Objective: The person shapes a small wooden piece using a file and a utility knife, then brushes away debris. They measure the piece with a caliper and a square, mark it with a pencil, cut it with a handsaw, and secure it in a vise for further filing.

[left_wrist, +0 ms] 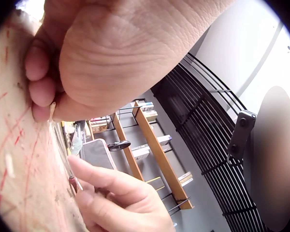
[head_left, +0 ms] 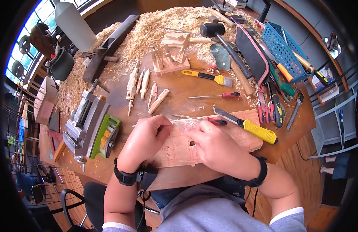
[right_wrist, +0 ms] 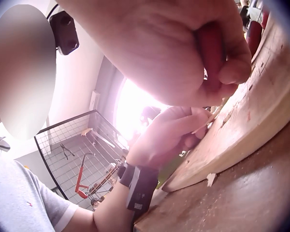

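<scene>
My right hand (head_left: 221, 145) grips a red-handled tool (right_wrist: 212, 53), its handle lying in the palm; a thin metal tip shows in the left wrist view. My left hand (head_left: 144, 135) pinches a small, pale wood piece (left_wrist: 52, 110) between thumb and fingertips, mostly covered by them. Both hands work close together over a thick wooden board (head_left: 167, 154) with red pencil lines and a small square hole. Behind the right fingers, a thin file-like tool with a red and black handle (head_left: 216, 121) lies on the board. A yellow utility knife (head_left: 260, 131) rests across its right end.
A vise (head_left: 90, 123) stands at left. Carved wood pieces (head_left: 145, 83), a yellow-handled brush (head_left: 208, 77) and a red-handled tool (head_left: 221, 95) lie beyond the board. Farther back are a mallet (head_left: 212, 29), wood shavings (head_left: 148, 27) and a blue basket (head_left: 283, 46). Pliers (head_left: 279, 110) lie right.
</scene>
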The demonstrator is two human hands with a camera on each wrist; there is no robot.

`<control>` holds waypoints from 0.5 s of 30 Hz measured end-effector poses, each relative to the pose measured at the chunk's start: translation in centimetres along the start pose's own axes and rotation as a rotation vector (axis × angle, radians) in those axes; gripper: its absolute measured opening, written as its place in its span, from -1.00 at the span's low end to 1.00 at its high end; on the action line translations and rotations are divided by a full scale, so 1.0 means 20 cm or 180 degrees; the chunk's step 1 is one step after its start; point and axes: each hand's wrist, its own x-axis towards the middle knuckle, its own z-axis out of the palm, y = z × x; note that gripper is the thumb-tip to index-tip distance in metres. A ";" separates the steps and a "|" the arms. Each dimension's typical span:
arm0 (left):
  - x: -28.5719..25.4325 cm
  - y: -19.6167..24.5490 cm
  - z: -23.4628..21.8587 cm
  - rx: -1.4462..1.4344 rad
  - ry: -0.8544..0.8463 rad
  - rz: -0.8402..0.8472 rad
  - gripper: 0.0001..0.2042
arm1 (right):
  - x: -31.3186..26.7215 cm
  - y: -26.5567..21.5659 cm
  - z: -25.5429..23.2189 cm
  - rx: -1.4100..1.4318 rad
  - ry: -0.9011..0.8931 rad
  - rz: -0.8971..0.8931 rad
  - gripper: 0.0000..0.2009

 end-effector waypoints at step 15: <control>0.00 0.01 0.02 0.0156 0.0090 0.0059 -0.90 | 0.04 -0.03 -0.05 -0.0043 0.0021 0.0012 -0.67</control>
